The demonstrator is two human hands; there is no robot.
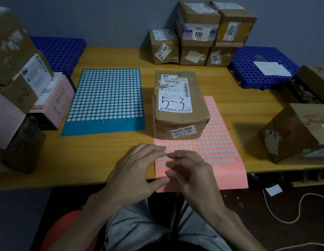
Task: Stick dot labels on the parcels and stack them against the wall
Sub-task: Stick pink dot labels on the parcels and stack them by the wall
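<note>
A person sits at a yellow table [112,151] with both hands down on a pink sheet of dots [222,151]. The left grip [137,171] is spread. Its fingers lie flat, and the thumb and fingertips touch the left side of the pink sheet. The right grip [190,171] is curled, with its fingertips down on the sheet, very close to the left fingertips. I cannot tell if it pinches a dot or just touches the paper. The pink sheet lies in front of the person and its near end hangs over the table edge. A brown parcel [179,105] stands on the far part of this sheet, just beyond the hands. It has white labels, and "5-3" is drawn on top in black pen. To the left of it a blue sheet of dots [107,98] lies flat on the table, apart from the parcel. At the back, five brown parcels make a stack [197,33] against the grey wall [103,19], three below and two on top. A blue plastic tray [59,49] lies at the back left, and another blue tray [248,69] at the back right has white paper [271,68] on it. More boxes are piled at the left side [21,78] and at the right side [298,129].
</note>
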